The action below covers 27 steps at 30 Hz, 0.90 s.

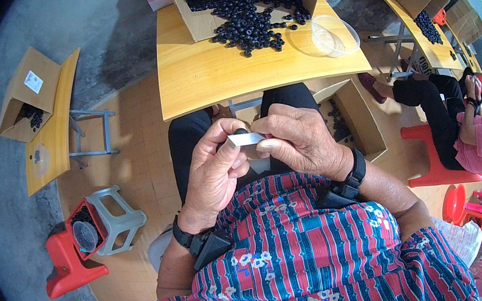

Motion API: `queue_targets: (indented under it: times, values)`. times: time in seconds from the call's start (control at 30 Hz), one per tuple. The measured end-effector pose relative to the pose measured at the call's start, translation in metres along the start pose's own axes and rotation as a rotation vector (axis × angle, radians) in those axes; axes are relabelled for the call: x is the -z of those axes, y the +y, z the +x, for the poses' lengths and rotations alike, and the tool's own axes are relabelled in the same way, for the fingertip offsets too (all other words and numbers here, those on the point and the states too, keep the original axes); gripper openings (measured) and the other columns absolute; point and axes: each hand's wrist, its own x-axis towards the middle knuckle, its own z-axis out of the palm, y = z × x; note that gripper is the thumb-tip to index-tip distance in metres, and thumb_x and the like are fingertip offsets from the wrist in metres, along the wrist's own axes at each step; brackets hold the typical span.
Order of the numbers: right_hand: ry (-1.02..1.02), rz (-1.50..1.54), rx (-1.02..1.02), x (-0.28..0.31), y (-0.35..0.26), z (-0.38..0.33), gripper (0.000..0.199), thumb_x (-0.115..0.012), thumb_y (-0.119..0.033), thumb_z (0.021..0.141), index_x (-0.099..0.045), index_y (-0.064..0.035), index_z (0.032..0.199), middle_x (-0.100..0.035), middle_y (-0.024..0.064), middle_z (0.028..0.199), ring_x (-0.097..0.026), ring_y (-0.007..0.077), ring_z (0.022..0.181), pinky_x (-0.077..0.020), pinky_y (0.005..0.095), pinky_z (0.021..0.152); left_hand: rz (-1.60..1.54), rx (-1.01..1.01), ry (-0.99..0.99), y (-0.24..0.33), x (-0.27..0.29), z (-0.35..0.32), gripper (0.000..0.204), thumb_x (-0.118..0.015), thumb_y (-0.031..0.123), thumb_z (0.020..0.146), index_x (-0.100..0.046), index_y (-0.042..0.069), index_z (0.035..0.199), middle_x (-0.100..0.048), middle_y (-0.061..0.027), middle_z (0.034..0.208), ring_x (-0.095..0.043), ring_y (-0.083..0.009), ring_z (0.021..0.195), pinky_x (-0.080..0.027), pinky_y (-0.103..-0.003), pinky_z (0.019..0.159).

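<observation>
Fingers [235, 151] of the left hand [214, 175] and the thumb of the right hand [297, 140] meet on a small flat metal piece [245, 139], silvery and rectangular, held at chest height over the lap. Both hands are pressed together on it in a pinching grip, the left from below and the side, the right from above. A small dark round part [241, 130] shows just above the metal piece, touching it; how it sits there is hidden by the fingers.

Beyond the hands stands a yellow wooden table [201, 82]. On it a tipped cardboard box [198, 10] spills a heap of black ring-shaped parts [249, 24], with a clear plastic bowl [335, 34] just beside the heap. A second open box [366, 128] with more black parts sits on the floor by the right knee.

By my judgement the step in hand is working one black part with the metal piece. The next move would call for a steady pinch and careful alignment, since both pieces are small.
</observation>
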Motion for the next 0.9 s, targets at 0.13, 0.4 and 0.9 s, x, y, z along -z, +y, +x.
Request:
queue_targets:
  times: [0.13,0.4,0.9]
  values:
    - [-0.013,0.001,0.002,0.001,-0.001,-0.001,0.024,-0.065,-0.023,0.086,-0.063,-0.0008,0.096,-0.053,0.0096,0.071,-0.056,0.0243,0.062,-0.0437,0.0337,0.054,-0.031,0.011,0.004,-0.001,0.001,-0.001,0.022,-0.060,0.020,0.094,-0.051,0.004,0.107,-0.052,0.0009,0.090,-0.044,-0.0017,0.067,-0.039,-0.014,0.054]
    - [-0.010,-0.025,0.032,0.001,-0.002,0.000,0.025,-0.066,-0.022,0.084,-0.062,-0.0009,0.096,-0.053,0.0103,0.072,-0.056,0.0261,0.061,-0.0443,0.0348,0.054,-0.025,-0.007,-0.010,-0.002,0.001,-0.002,0.025,-0.061,0.022,0.093,-0.051,0.004,0.108,-0.051,0.0017,0.089,-0.043,-0.0013,0.067,-0.038,-0.014,0.055]
    - [0.024,0.060,-0.157,-0.003,0.010,-0.001,0.019,-0.062,-0.018,0.089,-0.063,-0.0011,0.096,-0.056,0.0115,0.074,-0.058,0.0232,0.066,-0.0469,0.0331,0.060,0.068,-0.029,0.025,-0.002,0.001,-0.002,0.023,-0.059,0.025,0.094,-0.052,0.005,0.103,-0.048,0.0023,0.085,-0.039,-0.0033,0.065,-0.033,-0.015,0.052]
